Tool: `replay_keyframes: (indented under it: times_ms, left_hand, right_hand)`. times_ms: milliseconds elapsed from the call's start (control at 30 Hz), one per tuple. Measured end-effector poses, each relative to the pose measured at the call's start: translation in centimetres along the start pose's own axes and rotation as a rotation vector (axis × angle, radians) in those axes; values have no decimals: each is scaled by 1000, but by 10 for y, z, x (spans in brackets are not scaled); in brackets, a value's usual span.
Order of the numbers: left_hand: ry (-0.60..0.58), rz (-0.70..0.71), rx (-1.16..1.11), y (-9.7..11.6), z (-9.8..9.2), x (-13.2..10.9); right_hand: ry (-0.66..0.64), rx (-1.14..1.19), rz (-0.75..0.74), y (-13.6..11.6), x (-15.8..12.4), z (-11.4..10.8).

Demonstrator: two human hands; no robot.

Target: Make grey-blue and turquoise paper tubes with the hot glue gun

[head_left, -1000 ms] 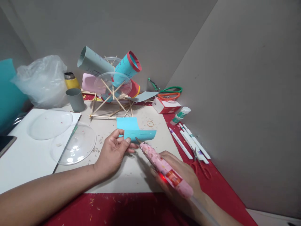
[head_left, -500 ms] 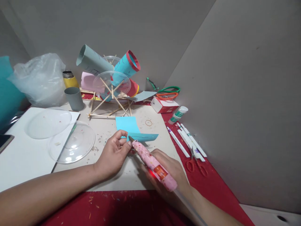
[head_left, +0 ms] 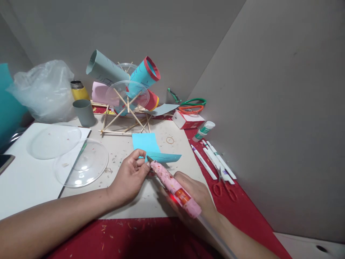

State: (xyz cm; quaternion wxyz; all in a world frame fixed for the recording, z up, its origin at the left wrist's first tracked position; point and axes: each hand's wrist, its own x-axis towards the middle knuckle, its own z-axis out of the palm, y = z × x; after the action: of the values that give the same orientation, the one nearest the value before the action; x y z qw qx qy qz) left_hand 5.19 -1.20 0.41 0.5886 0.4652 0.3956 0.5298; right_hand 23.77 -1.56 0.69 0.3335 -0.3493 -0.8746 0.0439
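Observation:
My left hand (head_left: 134, 172) is closed, pinching the left end of a curled blue paper strip (head_left: 168, 157) between thumb and fingers. A pink hot glue gun (head_left: 172, 185) with a glue stick out of its back is gripped in my right hand (head_left: 195, 192). The gun's nozzle meets the strip beside my left thumb; I cannot see any glue there. Just behind the strip, a flat piece of blue paper (head_left: 146, 142) lies on the pale board (head_left: 129, 208). Farther back stands a stick-framed wheel (head_left: 127, 102) with coloured paper tubes and clear discs.
Clear plastic lids (head_left: 86, 169) lie at the left, partly on a white board (head_left: 29, 187). A grey paper tube (head_left: 84, 113) stands behind them. Markers (head_left: 203, 162), red-handled scissors (head_left: 224, 187) and a glue stick (head_left: 204, 131) lie along the right near the wall.
Hardly anything differs. The whole view has shifted very slightly; both hands, the paper strip and the glue gun keep their positions relative to each other.

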Motion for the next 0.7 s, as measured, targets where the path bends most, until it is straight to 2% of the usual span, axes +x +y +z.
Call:
replay_keyframes:
  times_ms: [233,467,700]
  left_hand:
    - [9,-3,-1,0,0,1]
    - [13,-21,-13,2,2,0]
    - [66,-42,-34,6,3,1]
  right_hand:
    - [-33,-5,57,1,0,0]
    - [-17,1,58,1,-3,-2]
    - [-17,-16,24,6,-4,-3]
